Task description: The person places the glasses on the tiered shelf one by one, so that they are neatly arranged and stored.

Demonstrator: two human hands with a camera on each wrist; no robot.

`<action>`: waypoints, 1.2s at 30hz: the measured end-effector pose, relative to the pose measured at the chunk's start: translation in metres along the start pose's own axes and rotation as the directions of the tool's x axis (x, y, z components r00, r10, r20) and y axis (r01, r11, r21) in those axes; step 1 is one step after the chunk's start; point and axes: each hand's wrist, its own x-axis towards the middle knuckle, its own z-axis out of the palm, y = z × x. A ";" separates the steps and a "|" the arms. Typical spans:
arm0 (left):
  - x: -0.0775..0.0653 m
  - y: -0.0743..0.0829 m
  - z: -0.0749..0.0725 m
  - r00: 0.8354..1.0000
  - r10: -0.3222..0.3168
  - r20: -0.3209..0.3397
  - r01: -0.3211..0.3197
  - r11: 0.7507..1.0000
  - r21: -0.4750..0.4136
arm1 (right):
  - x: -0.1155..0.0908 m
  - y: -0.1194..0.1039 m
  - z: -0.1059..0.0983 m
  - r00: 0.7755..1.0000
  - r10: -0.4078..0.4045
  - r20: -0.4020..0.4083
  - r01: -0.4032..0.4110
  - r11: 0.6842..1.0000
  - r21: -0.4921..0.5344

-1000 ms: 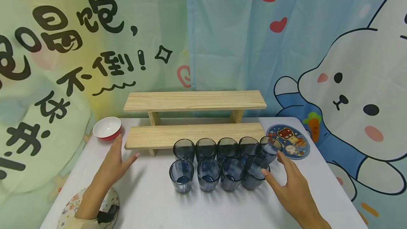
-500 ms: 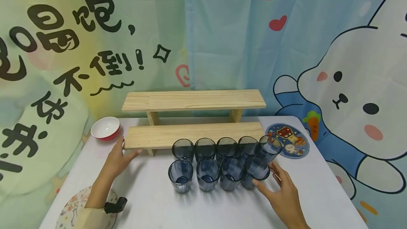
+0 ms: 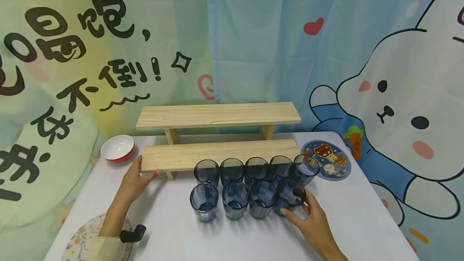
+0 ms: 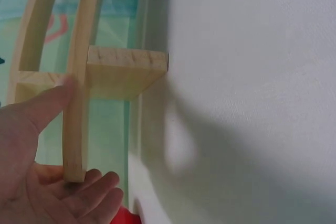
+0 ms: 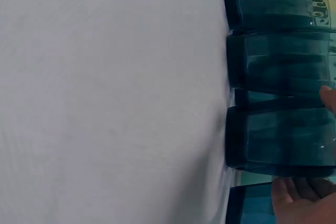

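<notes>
A two-tier wooden shelf (image 3: 203, 155) stands at the back of the table. My left hand (image 3: 133, 183) holds the left end of its lower board; in the left wrist view the thumb lies on the board (image 4: 76, 124) and the fingers curl at its end. Several blue-tinted glasses stand upright in two rows before the shelf. My right hand (image 3: 314, 226) grips the rightmost front glass (image 3: 291, 191), thumb on its near side and fingers on its right. In the right wrist view, that glass (image 5: 283, 139) stands between thumb and fingers, beside its neighbour (image 5: 281, 61).
A red bowl (image 3: 117, 148) with a white inside sits at the back left. At the back right lies a round blue cartoon mat (image 3: 328, 160). A floral round mat (image 3: 82, 237) lies under the left forearm. A printed curtain (image 3: 246, 43) hangs behind the white table (image 3: 232, 245).
My right hand has come down and left from beside the back-right glass to the front-right one, its fingers closing round it. My left hand has moved onto the shelf's lower left end.
</notes>
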 end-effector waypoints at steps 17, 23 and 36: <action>0.000 -0.004 -0.001 1.000 0.007 -0.003 -0.007 1.000 0.001 | 0.001 0.010 0.010 0.999 -0.040 -0.020 0.042 0.993 0.108; -0.001 -0.005 0.001 1.000 0.007 -0.010 -0.007 1.000 0.012 | 0.001 0.009 0.011 1.000 -0.021 -0.011 0.022 0.992 0.126; -0.003 -0.004 0.001 0.999 0.014 -0.031 -0.013 1.000 0.024 | 0.002 0.004 0.008 0.996 0.081 0.031 -0.085 0.981 0.176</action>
